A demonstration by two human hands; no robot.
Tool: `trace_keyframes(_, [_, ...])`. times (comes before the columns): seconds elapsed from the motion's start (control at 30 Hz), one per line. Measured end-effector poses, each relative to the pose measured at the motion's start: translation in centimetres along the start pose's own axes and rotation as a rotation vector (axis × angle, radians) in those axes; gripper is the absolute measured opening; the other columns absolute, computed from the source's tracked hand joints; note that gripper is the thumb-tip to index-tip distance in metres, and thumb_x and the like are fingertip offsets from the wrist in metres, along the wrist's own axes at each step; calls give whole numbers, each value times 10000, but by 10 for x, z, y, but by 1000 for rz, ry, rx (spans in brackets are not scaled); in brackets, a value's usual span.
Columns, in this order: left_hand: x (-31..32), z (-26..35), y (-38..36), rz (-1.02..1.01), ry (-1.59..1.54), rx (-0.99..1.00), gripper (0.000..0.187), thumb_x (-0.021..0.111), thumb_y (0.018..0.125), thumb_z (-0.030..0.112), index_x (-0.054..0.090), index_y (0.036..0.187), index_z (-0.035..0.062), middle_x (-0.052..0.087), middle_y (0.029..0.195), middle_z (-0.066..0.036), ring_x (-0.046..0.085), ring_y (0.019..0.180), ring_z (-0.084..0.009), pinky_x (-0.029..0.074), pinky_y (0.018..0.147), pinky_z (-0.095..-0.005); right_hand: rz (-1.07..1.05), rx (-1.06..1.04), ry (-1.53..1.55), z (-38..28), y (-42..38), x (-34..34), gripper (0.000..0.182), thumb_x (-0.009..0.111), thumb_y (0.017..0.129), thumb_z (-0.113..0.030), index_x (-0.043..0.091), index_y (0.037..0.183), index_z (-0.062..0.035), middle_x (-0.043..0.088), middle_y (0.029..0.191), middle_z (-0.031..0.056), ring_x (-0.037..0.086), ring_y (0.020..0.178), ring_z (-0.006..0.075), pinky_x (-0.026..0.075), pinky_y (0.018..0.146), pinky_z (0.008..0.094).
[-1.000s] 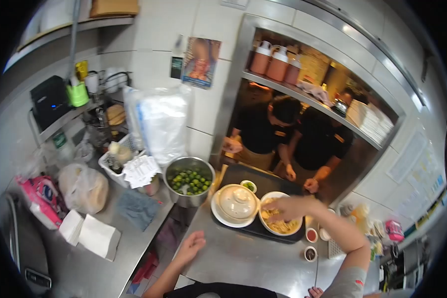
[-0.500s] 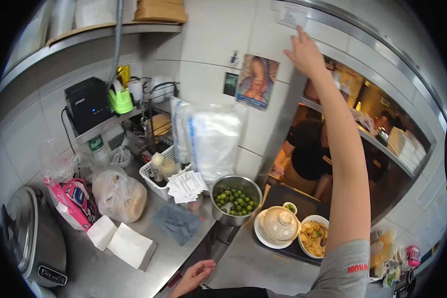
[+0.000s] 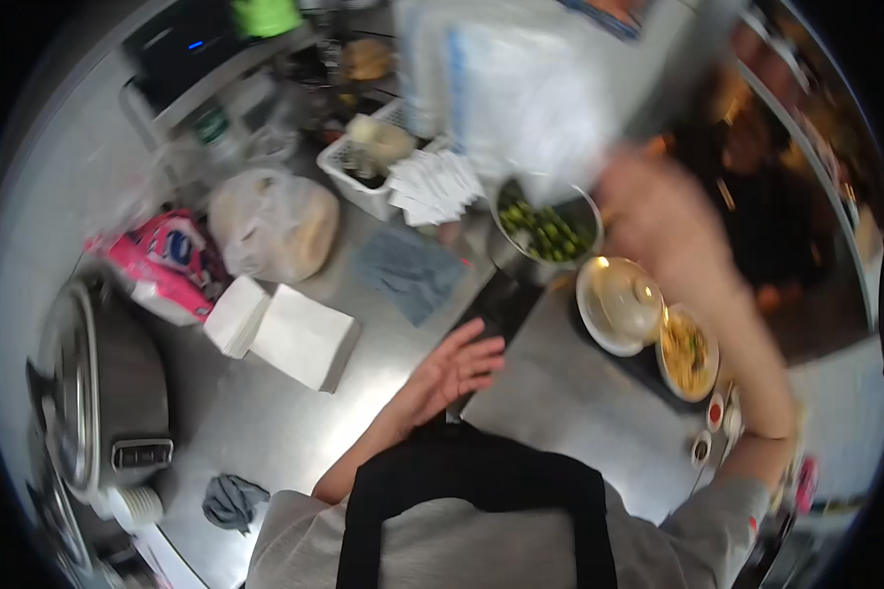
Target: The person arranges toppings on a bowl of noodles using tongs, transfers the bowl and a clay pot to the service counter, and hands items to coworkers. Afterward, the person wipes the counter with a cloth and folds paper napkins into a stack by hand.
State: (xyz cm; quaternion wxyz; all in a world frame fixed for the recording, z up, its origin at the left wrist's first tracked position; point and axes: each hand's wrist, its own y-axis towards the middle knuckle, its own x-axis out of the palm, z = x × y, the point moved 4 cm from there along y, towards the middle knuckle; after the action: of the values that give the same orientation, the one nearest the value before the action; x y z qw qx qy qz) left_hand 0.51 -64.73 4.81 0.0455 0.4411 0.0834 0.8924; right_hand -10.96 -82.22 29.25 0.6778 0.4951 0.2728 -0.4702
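Note:
My left hand (image 3: 457,371) hovers over the counter edge, fingers spread and nothing in it. Motion smears my right hand (image 3: 648,201), which is beside a metal pot (image 3: 501,250) of small green limes (image 3: 550,231); its fingers and anything in them cannot be made out. A white blurred shape reaches over the pot near those fingers, possibly paper or the plastic bags. Below my right forearm, a lidded cream clay pot (image 3: 624,299) sits on a plate, next to a bowl of noodles (image 3: 688,353). Both are on a dark tray (image 3: 614,368).
White paper napkins (image 3: 304,339), a grey cloth (image 3: 410,275) and a filled plastic bag (image 3: 275,226) lie on the left counter. A large cooker (image 3: 108,383) stands at far left. Small sauce dishes (image 3: 700,449) are at right. A person (image 3: 756,167) is beyond the hatch.
My right hand has come down from the paper slip high on the wall to beside the lime pot. My left hand has moved up, its fingers now spread. The view has tilted down.

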Motion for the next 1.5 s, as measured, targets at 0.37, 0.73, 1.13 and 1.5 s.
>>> trace_keyframes(0.37, [-39, -146, 49, 252, 854, -47, 717, 502, 694, -111, 277, 1366, -5, 588, 1087, -135, 588, 986, -188, 451, 873, -295, -56, 851, 656, -225, -241, 122, 290, 578, 730, -33, 571, 1018, 2, 525, 1182, 147, 510, 1102, 315, 405, 939, 433])
trace_keyframes(0.73, [-13, -122, 26, -207, 1861, 120, 622, 680, 637, 241, 542, 1237, 151, 534, 1199, -80, 404, 1188, -306, 327, 951, -416, -214, 798, 420, -231, -246, 143, 424, 551, 709, -18, 568, 1130, -66, 501, 1187, 121, 472, 1140, 272, 365, 956, 426])
trace_keyframes(1.13, [-12, -121, 24, -205, 1879, 80, 663, 708, 631, 309, 535, 1254, 163, 514, 1250, -87, 379, 1217, -298, 285, 977, -426, -388, 818, 154, -221, -243, 144, 456, 571, 686, -42, 568, 1132, -137, 522, 1109, 64, 492, 1082, 229, 365, 887, 461])
trace_keyframes(1.5, [-11, -121, 24, -202, 1893, 145, 650, 709, 621, 329, 554, 1221, 132, 514, 1215, -84, 386, 1206, -288, 315, 951, -429, -353, 797, 187, -225, -230, 152, 348, 569, 731, -97, 589, 1076, -130, 550, 1081, 60, 517, 1014, 226, 369, 861, 453])
